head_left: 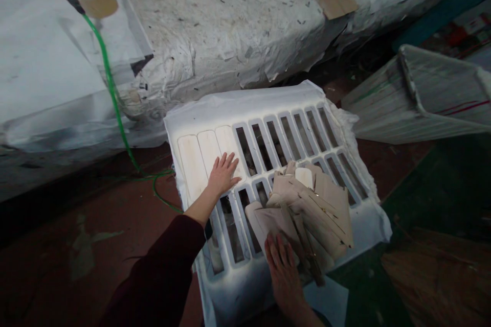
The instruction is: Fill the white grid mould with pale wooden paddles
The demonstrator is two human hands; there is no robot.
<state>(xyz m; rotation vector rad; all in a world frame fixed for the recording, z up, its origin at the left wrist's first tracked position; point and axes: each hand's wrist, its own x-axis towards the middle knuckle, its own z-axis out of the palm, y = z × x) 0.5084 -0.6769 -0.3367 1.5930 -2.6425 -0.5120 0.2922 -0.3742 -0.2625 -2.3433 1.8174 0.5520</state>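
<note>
White slotted plastic tray [249, 104]: three upper-left slots hold pale flat strips [199, 156], the rest are open.
Left hand [222, 174]: fingers spread, pressing flat on the filled slots.
Right hand [282, 263]: flat and ungripping on the loose pile of beige strips [318, 209] at the tray's near right.
Step, as judged: slot-filling. The next open slot calls for one strip aligned lengthwise.
</note>
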